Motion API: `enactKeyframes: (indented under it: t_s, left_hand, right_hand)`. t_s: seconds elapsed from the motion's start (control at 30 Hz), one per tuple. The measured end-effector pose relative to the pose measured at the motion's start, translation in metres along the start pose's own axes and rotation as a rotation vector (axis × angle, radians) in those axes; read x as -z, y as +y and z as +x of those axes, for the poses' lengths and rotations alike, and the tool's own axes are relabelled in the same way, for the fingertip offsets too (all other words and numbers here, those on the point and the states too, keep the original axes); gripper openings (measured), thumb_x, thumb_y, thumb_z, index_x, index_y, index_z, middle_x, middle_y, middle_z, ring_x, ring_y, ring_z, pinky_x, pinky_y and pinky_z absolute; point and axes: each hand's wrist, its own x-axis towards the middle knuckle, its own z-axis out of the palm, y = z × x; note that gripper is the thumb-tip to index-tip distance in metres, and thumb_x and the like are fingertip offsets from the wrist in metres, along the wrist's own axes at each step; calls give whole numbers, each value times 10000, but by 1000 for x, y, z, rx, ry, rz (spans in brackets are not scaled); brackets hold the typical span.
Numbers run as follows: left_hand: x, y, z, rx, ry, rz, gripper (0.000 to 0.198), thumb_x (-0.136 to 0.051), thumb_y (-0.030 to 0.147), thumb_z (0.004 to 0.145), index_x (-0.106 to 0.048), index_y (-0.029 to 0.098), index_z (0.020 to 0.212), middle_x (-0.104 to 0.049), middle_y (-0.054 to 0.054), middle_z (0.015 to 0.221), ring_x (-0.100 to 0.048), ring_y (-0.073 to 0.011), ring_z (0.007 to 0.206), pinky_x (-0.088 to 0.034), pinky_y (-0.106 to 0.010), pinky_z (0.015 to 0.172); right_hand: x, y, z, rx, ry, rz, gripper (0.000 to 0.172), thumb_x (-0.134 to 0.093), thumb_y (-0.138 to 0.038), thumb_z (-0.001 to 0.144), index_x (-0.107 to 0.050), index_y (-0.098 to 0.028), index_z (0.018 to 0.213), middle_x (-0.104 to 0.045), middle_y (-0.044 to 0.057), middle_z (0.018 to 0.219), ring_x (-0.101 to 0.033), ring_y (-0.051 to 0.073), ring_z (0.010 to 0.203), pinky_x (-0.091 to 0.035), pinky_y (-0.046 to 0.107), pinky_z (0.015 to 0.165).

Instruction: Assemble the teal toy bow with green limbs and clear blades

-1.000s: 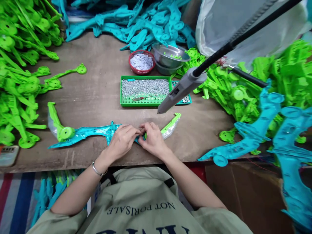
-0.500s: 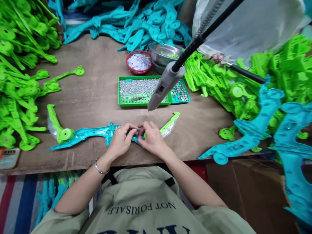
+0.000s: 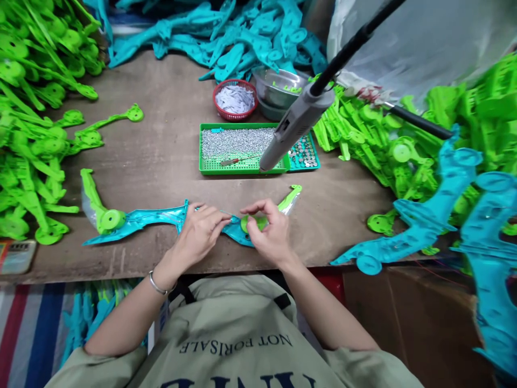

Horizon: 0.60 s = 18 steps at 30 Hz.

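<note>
A blue plastic toy bow body [image 3: 153, 222] lies along the front of the table, with a green bow limb [image 3: 91, 194] at its left end and another green limb [image 3: 291, 198] at its right. My left hand [image 3: 202, 229] rests over the middle of the bow. Its thumb and forefinger are pinched together, on something too small to make out. My right hand [image 3: 270, 231] is over the right-hand green disc [image 3: 258, 222], thumb and forefinger apart, with nothing seen between them. Part of the bow is hidden under my hands.
A grey electric screwdriver [image 3: 297, 126] hangs above a green tray [image 3: 204, 171] of small metal parts. Behind stand a red basket [image 3: 238, 116] and metal bowl [image 3: 266, 89]. Green parts [image 3: 32, 134] pile up left and right, blue bow bodies [image 3: 258, 46] at the back.
My hands were close together over the bow; my right hand has moved right and its thumb and forefinger have spread. My left hand stays pinched. The view has shifted slightly.
</note>
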Motion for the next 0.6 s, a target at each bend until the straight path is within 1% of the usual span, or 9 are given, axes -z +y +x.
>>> enactKeyframes:
  t_s: [0.1,0.2,0.33,0.43,0.53,0.6]
  left_hand:
    - [1,3,-1,-29,-6,56,201,-538,244,989,-737,249,956,-715,-1,820,-632,-183,827,-348,-426,991]
    - [1,7,0,-33,-41,71,214,-535,244,989,-734,233,911,-712,-6,813,-624,-188,828,-342,-436,995]
    - [1,8,1,-6,-103,71,232,-525,251,993,-719,208,873,-714,-16,804,-627,-196,832,-350,-435,977]
    - [3,6,2,17,-144,51,224,-525,253,995,-697,206,860,-724,-15,826,-634,-198,854,-341,-438,984]
    - [7,2,5,35,-156,0,170,-536,274,995,-671,211,913,-737,-13,890,-637,-196,873,-341,-430,972]
    - [10,-2,8,44,-154,-43,139,-542,278,993,-647,206,937,-737,-13,917,-636,-192,878,-347,-413,953]
  right_hand:
    - [1,-8,-7,66,1,-107,128,-552,-135,791,-583,-232,868,-701,9,819,-640,198,780,-449,381,804]
    - [-4,-11,-14,109,-10,-181,122,-591,-143,792,-593,-222,885,-700,6,809,-637,197,763,-421,384,798]
    - [-13,-7,-17,69,2,-204,65,-610,-164,834,-585,-223,844,-698,-11,775,-614,167,675,-398,369,777]
    - [-15,-5,-16,44,3,-189,75,-629,-166,832,-584,-224,815,-695,-22,756,-581,148,620,-389,355,763]
    - [-13,-4,-16,34,-17,-196,92,-640,-144,806,-595,-222,826,-694,-24,749,-565,153,628,-377,349,750]
    - [-11,-4,-18,33,-52,-214,77,-631,-146,825,-612,-220,837,-700,-22,753,-565,159,651,-370,350,750]
